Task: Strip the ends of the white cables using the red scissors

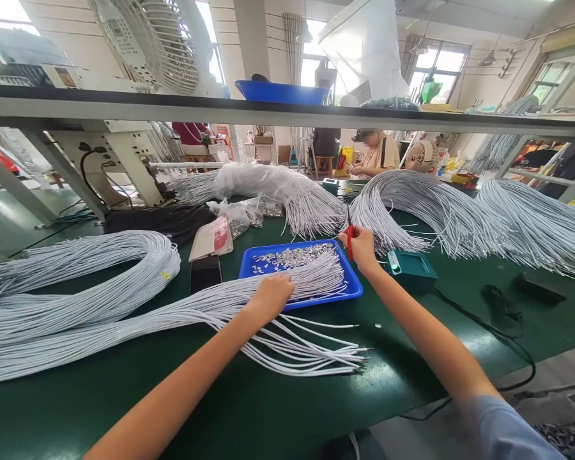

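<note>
My left hand [272, 296] is closed over a thick bundle of white cables [172, 312], whose ends fan out above a blue tray [357, 289]. Small silvery metal pieces [292, 257] lie loose in the tray. Beyond the tray's right edge, my right hand [363, 248] grips red-handled scissors [350, 241], their thin dark tip pointing up and away. Several cables [311, 359] have split from the bundle and lie on the green tabletop in front of the tray, with dark ends.
A coiled cable bundle [144, 255] lies left; more bundles [431, 207] lie behind and right. Right of the tray sits a small green device [411, 269] with a black cord. A dark flat object [205, 275] lies by the tray. A shelf [287, 115] crosses above; a person [382, 153] sits beyond.
</note>
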The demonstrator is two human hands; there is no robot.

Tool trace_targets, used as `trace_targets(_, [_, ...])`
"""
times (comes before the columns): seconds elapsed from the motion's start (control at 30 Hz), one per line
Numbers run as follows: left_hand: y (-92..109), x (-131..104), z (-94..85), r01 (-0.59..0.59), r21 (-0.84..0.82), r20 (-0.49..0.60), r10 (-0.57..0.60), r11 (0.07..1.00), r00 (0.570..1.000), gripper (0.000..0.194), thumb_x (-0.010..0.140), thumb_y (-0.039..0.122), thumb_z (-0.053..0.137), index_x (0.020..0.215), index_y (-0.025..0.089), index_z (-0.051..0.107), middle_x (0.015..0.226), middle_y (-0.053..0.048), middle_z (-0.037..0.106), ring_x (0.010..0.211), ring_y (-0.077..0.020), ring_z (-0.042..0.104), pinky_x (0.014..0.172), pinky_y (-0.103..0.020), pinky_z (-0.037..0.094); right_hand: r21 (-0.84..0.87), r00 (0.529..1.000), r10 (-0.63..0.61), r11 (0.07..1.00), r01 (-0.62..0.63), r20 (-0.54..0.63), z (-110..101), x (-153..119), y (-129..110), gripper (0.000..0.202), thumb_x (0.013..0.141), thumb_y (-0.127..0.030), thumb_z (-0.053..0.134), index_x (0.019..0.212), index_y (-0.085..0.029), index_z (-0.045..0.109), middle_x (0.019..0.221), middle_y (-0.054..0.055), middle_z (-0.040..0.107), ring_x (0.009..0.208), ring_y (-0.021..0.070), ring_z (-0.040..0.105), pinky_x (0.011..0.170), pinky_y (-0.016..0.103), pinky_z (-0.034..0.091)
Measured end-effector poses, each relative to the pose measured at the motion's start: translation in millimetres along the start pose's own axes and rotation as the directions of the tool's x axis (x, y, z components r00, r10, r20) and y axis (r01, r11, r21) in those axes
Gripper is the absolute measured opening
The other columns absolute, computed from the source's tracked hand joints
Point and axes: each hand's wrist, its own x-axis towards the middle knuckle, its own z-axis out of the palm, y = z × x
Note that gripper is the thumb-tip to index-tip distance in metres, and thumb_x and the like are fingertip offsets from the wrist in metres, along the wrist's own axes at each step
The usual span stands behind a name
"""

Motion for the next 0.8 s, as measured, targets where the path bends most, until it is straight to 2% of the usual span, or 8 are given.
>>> trace_targets(0.2, [3, 1, 3.5, 0.016, 0.034, 0.034, -0.017, 0.999, 0.999, 0.032, 0.080, -0.007, 0.041, 0.091, 0.006, 0.067, 0.093, -0.017, 0.065, 0.091, -0.0251, 0.064, 0.072, -0.030, 0.049, 0.058, 1.000, 0.010, 0.998, -0.009, -0.010, -3, -4, -14, 0.021, 0.061, -0.037, 0.061, 0.063, -0.017, 0.055, 0.056, -0.002, 0.050, 0.051, 0.0104, 0.040, 0.051, 0.026, 0.032])
trace_targets(0.37, [7, 5, 4.8, 0.078, 0.020, 0.053, -0.079, 0.997, 0.995, 0.030, 0.080, -0.006, 0.040, 0.085, 0.005, 0.068, 0.087, -0.020, 0.065, 0.087, -0.0275, 0.065, 0.071, -0.034, 0.050, 0.120, 0.998, -0.059, 0.991, 0.060, -0.018, -4, -9, -22, 0.020, 0.062, -0.034, 0.067, 0.062, -0.017, 0.055, 0.056, -0.004, 0.051, 0.052, 0.0100, 0.043, 0.053, 0.026, 0.034])
trace_targets(0.53, [3, 8, 5.5, 0.148, -0.045, 0.012, -0.148, 0.988, 0.989, 0.024, 0.086, 0.011, 0.044, 0.096, 0.003, 0.064, 0.092, -0.021, 0.065, 0.091, -0.0316, 0.063, 0.069, -0.035, 0.048, 0.152, 0.996, -0.089, 0.984, 0.090, -0.014, -2, -14, -26, 0.017, 0.065, -0.025, 0.069, 0.061, -0.018, 0.055, 0.055, -0.004, 0.051, 0.051, 0.0087, 0.043, 0.052, 0.025, 0.036])
trace_targets(0.6, [-1, 10, 3.6, 0.200, -0.077, -0.013, -0.202, 0.977, 0.979, 0.026, 0.089, 0.017, 0.041, 0.099, 0.005, 0.062, 0.087, -0.017, 0.065, 0.085, -0.0288, 0.064, 0.067, -0.034, 0.046, 0.178, 0.993, -0.114, 0.977, 0.117, -0.025, -1, -15, -27, 0.015, 0.068, -0.023, 0.068, 0.062, -0.018, 0.055, 0.055, -0.004, 0.051, 0.050, 0.0086, 0.043, 0.052, 0.025, 0.036])
trace_targets(0.67, [-2, 11, -0.9, 0.204, -0.249, -0.024, -0.217, 0.947, 0.976, 0.031, 0.093, 0.023, 0.035, 0.097, 0.008, 0.061, 0.076, -0.010, 0.064, 0.072, -0.0223, 0.062, 0.064, -0.030, 0.044, 0.209, 0.987, -0.147, 0.965, 0.157, -0.060, -3, -14, -29, 0.016, 0.070, -0.023, 0.068, 0.063, -0.018, 0.054, 0.057, -0.004, 0.051, 0.051, 0.0093, 0.045, 0.052, 0.026, 0.037])
trace_targets(0.7, [0, 10, -4.7, 0.163, -0.390, -0.009, -0.181, 0.906, 0.983, 0.034, 0.095, 0.027, 0.033, 0.094, 0.009, 0.062, 0.071, -0.006, 0.063, 0.067, -0.0191, 0.060, 0.063, -0.028, 0.043, 0.223, 0.984, -0.157, 0.960, 0.172, -0.081, -4, -14, -30, 0.016, 0.071, -0.022, 0.067, 0.063, -0.019, 0.054, 0.059, -0.003, 0.052, 0.052, 0.0100, 0.047, 0.053, 0.026, 0.038])
trace_targets(0.77, [12, 3, -15.6, 0.031, -0.688, 0.043, -0.003, 0.725, 0.999, 0.038, 0.096, 0.034, 0.035, 0.087, 0.011, 0.064, 0.067, -0.003, 0.060, 0.063, -0.0148, 0.056, 0.060, -0.024, 0.041, 0.246, 0.980, -0.156, 0.952, 0.183, -0.126, -6, -12, -31, 0.016, 0.073, -0.018, 0.065, 0.063, -0.020, 0.052, 0.063, -0.002, 0.055, 0.056, 0.0113, 0.050, 0.054, 0.027, 0.040])
trace_targets(0.8, [21, -2, -22.3, -0.030, -0.794, 0.073, 0.144, 0.607, 0.987, 0.037, 0.095, 0.035, 0.039, 0.084, 0.011, 0.066, 0.068, -0.002, 0.061, 0.063, -0.0136, 0.056, 0.060, -0.023, 0.041, 0.257, 0.979, -0.141, 0.951, 0.175, -0.146, -8, -10, -32, 0.016, 0.073, -0.015, 0.064, 0.063, -0.020, 0.052, 0.066, -0.001, 0.056, 0.056, 0.0114, 0.050, 0.054, 0.027, 0.039])
